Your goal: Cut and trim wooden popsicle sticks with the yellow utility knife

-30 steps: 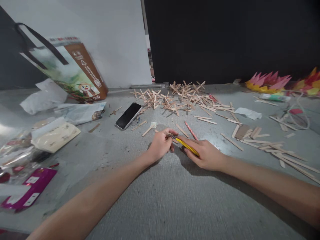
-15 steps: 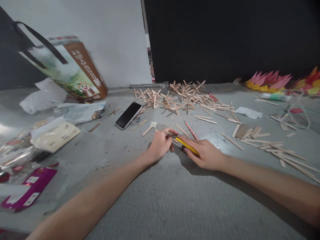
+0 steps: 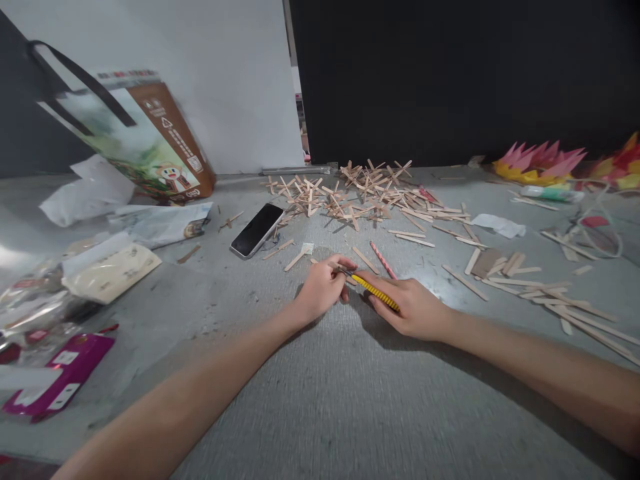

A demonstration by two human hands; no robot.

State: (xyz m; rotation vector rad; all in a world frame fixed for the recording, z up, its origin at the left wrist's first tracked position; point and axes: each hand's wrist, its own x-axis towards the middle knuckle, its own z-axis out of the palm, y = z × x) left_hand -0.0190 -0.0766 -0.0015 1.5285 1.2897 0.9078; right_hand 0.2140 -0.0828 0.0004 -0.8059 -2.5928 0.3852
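Observation:
My right hand (image 3: pixel 413 310) is closed round a yellow utility knife (image 3: pixel 376 291), its blade end pointing left toward my other hand. My left hand (image 3: pixel 323 288) is closed, with thumb and fingers pinching a small wooden craft stick (image 3: pixel 336 266) mostly hidden by the fingers. The knife's tip meets the stick at the left fingertips. Just beyond my hands lie a red-and-white striped stick (image 3: pixel 383 260) and a loose craft stick (image 3: pixel 365 260).
Crossed craft sticks (image 3: pixel 350 193) are heaped at the back, with more sticks (image 3: pixel 540 293) on the right. A phone (image 3: pixel 257 230) lies left of the heap. A carrier bag (image 3: pixel 150 143), plastic packets (image 3: pixel 110 267) and a purple package (image 3: pixel 63 373) occupy the left. Paper crowns (image 3: pixel 540 167) stand far right.

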